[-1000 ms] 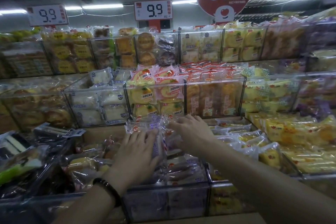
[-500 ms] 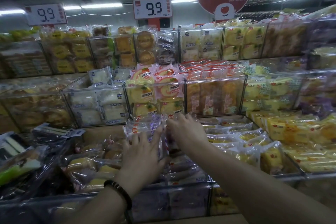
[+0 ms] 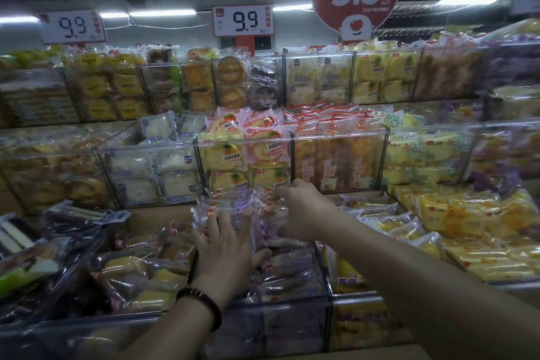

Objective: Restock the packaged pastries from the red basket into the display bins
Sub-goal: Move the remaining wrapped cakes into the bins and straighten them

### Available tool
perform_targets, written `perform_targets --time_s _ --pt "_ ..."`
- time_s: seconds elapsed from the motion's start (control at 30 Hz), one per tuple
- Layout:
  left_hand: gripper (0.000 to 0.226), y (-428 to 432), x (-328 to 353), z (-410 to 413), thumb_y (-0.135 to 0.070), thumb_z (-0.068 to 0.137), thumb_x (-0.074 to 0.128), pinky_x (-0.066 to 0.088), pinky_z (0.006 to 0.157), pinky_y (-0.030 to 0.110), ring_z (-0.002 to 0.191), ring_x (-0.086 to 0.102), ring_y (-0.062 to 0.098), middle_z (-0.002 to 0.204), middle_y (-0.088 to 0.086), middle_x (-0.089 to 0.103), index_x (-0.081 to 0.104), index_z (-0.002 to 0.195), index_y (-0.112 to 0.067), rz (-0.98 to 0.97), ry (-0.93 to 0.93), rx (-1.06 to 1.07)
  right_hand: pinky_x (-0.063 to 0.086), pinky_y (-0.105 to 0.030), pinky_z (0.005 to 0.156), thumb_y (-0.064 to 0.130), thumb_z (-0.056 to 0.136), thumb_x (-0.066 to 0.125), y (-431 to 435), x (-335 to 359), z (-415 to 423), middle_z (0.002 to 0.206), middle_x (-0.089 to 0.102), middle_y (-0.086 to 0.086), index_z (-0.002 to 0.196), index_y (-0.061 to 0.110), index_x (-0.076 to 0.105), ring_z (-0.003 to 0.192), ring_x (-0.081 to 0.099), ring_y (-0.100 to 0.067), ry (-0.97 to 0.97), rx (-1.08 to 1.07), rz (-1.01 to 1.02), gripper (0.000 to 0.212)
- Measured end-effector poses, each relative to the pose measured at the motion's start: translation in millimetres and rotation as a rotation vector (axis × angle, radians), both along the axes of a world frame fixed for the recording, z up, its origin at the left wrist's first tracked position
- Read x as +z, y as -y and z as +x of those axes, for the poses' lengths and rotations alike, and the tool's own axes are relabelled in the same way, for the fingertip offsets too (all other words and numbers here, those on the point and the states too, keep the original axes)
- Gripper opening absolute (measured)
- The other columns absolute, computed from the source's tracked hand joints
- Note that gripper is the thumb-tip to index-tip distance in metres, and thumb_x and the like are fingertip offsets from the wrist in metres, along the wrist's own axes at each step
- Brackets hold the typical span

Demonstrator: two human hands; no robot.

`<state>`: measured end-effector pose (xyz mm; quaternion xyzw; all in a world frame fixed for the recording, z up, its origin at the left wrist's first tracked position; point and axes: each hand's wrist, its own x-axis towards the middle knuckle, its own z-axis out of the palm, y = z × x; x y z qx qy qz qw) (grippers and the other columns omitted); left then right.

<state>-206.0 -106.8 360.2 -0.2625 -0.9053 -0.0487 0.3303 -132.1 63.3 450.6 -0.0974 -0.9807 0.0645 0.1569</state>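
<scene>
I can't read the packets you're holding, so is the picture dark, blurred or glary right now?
Head view: dim overall, darkest lower left; ceiling lights blown out. Head view, centre: packets between left hand and right hand are soft, their wrap glinting. Head view, edges: shelves smeared and bent by the wide lens.
</scene>
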Motion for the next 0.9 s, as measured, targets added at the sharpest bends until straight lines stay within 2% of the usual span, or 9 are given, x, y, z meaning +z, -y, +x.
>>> perform_targets --time_s 0.1,0.2,0.27,0.4,0.47,0.6,0.77,0.9 --pt "0.089 2.0 -4.2 -3.9 -0.087 0.079 0.050 0.044 0.092 0.057 0.112 0.043 0.032 0.124 0.010 0.041 0.034 0.147 -0.032 0.042 -0.033 -0.032 0.050 -0.038 0.087 0.024 0.081 0.080 -8.8 10.1 12.3 0.133 0.047 -0.003 0.144 0.031 0.049 0.127 0.041 -0.026 -0.062 0.025 0.051 0.070" --pt "0.090 5.8 -4.2 -4.0 -0.088 0.076 0.053 0.047 0.088 0.055 0.109 0.044 0.033 0.121 0.010 0.041 0.042 0.141 -0.028 0.075 -0.068 -0.067 0.052 -0.044 0.095 0.032 0.081 0.081 -18.6 15.1 23.8 0.135 0.051 -0.003 0.142 0.030 0.053 0.131 0.040 -0.026 -0.090 0.034 0.031 0.066" --pt "0.092 8.7 -1.6 -3.2 -0.090 0.071 0.056 0.047 0.084 0.051 0.104 0.043 0.032 0.116 0.009 0.039 0.046 0.134 -0.024 0.082 -0.079 -0.076 0.052 -0.045 0.099 0.035 0.083 0.080 -19.4 12.3 29.9 0.133 0.054 0.000 0.137 0.031 0.057 0.128 0.044 -0.024 -0.108 0.037 0.013 0.058" --pt "0.094 8.7 5.1 -0.6 -0.090 0.065 0.060 0.047 0.080 0.050 0.100 0.043 0.031 0.111 0.009 0.040 0.050 0.124 -0.017 0.070 -0.097 -0.045 0.053 -0.042 0.096 0.036 0.089 0.075 -2.0 -3.0 36.7 0.124 0.059 0.005 0.127 0.030 0.063 0.121 0.049 -0.020 -0.163 0.100 -0.020 0.040" --pt "0.092 8.2 6.8 0.7 -0.091 0.065 0.055 0.046 0.081 0.049 0.101 0.043 0.029 0.111 0.007 0.042 0.052 0.122 -0.019 0.034 -0.103 -0.032 0.052 -0.039 0.096 0.034 0.090 0.075 8.6 -8.9 39.5 0.120 0.058 0.007 0.122 0.028 0.064 0.121 0.050 -0.020 -0.179 0.132 -0.009 0.034" --pt "0.100 13.5 6.6 -0.1 -0.099 0.063 0.042 0.043 0.083 0.046 0.104 0.046 0.027 0.117 0.004 0.050 0.051 0.122 -0.018 -0.007 -0.096 0.005 0.049 -0.042 0.102 0.034 0.093 0.071 23.3 -17.0 42.9 0.131 0.058 0.000 0.124 0.027 0.063 0.128 0.047 -0.023 -0.183 0.147 0.122 0.033" --pt "0.100 8.8 8.8 -5.5 -0.096 0.065 0.036 0.039 0.082 0.048 0.099 0.045 0.028 0.113 0.009 0.047 0.048 0.114 -0.010 -0.050 -0.144 0.006 0.050 -0.038 0.090 0.034 0.094 0.067 31.5 -25.4 39.8 0.115 0.063 0.002 0.110 0.027 0.068 0.117 0.051 -0.021 -0.205 0.162 0.088 0.017" --pt "0.105 8.5 6.0 -13.1 -0.098 0.065 0.046 0.041 0.081 0.050 0.099 0.044 0.030 0.113 0.012 0.046 0.051 0.118 -0.008 -0.047 -0.139 0.005 0.053 -0.033 0.081 0.027 0.095 0.067 20.1 -19.1 42.6 0.098 0.067 0.006 0.098 0.025 0.071 0.104 0.055 -0.016 -0.237 0.141 -0.004 0.005"
